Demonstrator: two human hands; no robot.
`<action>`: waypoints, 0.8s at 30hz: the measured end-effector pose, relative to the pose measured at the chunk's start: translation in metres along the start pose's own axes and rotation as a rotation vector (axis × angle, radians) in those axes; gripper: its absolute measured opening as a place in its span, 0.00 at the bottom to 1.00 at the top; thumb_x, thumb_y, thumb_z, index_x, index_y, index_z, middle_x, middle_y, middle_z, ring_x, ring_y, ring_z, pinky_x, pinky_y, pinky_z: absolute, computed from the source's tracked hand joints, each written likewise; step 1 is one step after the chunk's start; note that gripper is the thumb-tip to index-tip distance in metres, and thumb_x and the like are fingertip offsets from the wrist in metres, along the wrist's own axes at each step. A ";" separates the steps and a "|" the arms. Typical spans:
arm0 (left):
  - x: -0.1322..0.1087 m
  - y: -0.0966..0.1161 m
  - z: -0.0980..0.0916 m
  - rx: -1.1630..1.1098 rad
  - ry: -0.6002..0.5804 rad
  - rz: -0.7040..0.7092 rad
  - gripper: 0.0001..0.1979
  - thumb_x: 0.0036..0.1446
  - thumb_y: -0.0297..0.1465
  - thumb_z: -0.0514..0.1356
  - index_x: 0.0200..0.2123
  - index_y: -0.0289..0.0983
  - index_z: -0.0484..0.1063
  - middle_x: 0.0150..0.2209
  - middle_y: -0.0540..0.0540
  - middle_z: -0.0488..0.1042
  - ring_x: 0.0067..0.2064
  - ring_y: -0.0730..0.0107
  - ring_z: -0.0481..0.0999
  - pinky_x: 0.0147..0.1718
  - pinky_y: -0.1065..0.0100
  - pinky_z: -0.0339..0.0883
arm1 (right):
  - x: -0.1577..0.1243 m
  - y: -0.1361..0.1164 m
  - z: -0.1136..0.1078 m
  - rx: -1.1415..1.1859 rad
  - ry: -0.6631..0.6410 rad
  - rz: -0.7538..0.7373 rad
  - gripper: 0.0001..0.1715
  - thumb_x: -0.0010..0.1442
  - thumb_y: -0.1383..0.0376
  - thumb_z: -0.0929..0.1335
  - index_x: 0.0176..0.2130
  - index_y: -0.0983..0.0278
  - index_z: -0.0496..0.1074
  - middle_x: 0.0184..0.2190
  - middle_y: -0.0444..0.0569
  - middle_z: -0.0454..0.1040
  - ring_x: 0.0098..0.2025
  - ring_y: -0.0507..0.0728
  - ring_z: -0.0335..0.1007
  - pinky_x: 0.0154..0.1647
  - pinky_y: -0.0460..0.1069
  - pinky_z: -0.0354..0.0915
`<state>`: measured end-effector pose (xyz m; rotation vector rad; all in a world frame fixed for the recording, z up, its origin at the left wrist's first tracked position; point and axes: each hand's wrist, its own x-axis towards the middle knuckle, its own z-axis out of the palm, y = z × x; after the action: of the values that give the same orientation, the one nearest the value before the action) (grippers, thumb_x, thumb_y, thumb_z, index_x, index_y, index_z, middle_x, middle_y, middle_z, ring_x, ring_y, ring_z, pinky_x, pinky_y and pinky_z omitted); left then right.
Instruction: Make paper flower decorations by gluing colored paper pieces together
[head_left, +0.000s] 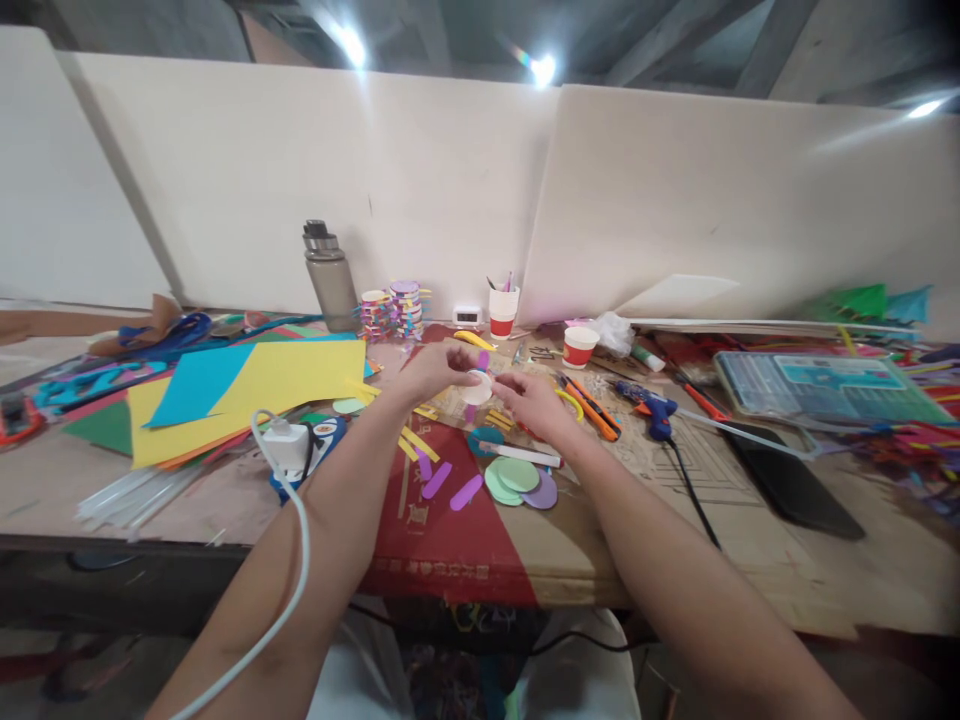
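Note:
Between my two hands is a small white paper disc (475,390), with purple strips sticking out above and below it. My left hand (439,372) pinches the disc from the left, its thumb on the near face. From the right, the fingertips of my right hand (531,402) press at the disc's edge. Loose purple strips (437,481) and yellow strips (420,443) lie nearer to me. Pale green discs (517,474) overlap a purple disc (543,490) beside a white marker (520,454).
A blue glue gun (660,414) and orange cutters (592,408) lie right, near a black phone (795,480). Coloured sheets (300,385) cover the left, behind a white plug (285,440). A grey bottle (331,280), stacked strip-and-disc pieces (406,310) and paper cups (503,312) stand behind.

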<state>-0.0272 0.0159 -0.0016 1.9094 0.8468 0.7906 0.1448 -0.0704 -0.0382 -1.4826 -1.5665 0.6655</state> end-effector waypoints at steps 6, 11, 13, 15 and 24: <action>-0.002 0.006 0.005 -0.100 -0.014 0.083 0.20 0.37 0.37 0.70 0.34 0.34 0.74 0.33 0.48 0.74 0.33 0.73 0.71 0.35 0.69 0.65 | -0.004 -0.009 0.002 0.236 0.028 -0.046 0.17 0.55 0.53 0.66 0.30 0.64 0.71 0.19 0.39 0.63 0.22 0.49 0.57 0.25 0.45 0.56; -0.001 0.004 0.011 -0.213 -0.067 0.040 0.18 0.39 0.40 0.70 0.32 0.34 0.74 0.29 0.48 0.75 0.31 0.72 0.72 0.30 0.70 0.64 | -0.004 -0.012 -0.004 0.324 0.107 -0.051 0.19 0.53 0.51 0.67 0.34 0.64 0.72 0.23 0.42 0.69 0.23 0.49 0.60 0.24 0.46 0.58; 0.001 0.002 0.012 -0.345 0.041 0.082 0.18 0.40 0.40 0.70 0.31 0.35 0.73 0.28 0.50 0.73 0.29 0.75 0.71 0.28 0.72 0.63 | -0.002 -0.010 -0.008 0.346 0.146 -0.052 0.19 0.55 0.51 0.66 0.37 0.64 0.72 0.27 0.44 0.72 0.25 0.50 0.62 0.26 0.46 0.60; 0.003 -0.001 0.012 -0.485 0.169 0.172 0.19 0.39 0.40 0.70 0.30 0.36 0.70 0.26 0.52 0.72 0.27 0.77 0.69 0.27 0.74 0.62 | -0.001 -0.008 -0.013 0.284 0.195 -0.056 0.18 0.56 0.53 0.65 0.37 0.65 0.72 0.29 0.45 0.74 0.27 0.50 0.64 0.29 0.46 0.61; 0.007 -0.001 0.017 -0.744 0.386 0.168 0.21 0.33 0.35 0.73 0.32 0.37 0.69 0.29 0.53 0.73 0.29 0.76 0.71 0.26 0.75 0.64 | -0.002 0.000 -0.013 -0.361 0.051 -0.058 0.04 0.54 0.69 0.69 0.30 0.65 0.75 0.28 0.48 0.76 0.30 0.53 0.69 0.33 0.47 0.60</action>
<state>-0.0103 0.0148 -0.0084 1.1870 0.5007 1.3797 0.1558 -0.0746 -0.0325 -1.6912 -1.7476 0.3171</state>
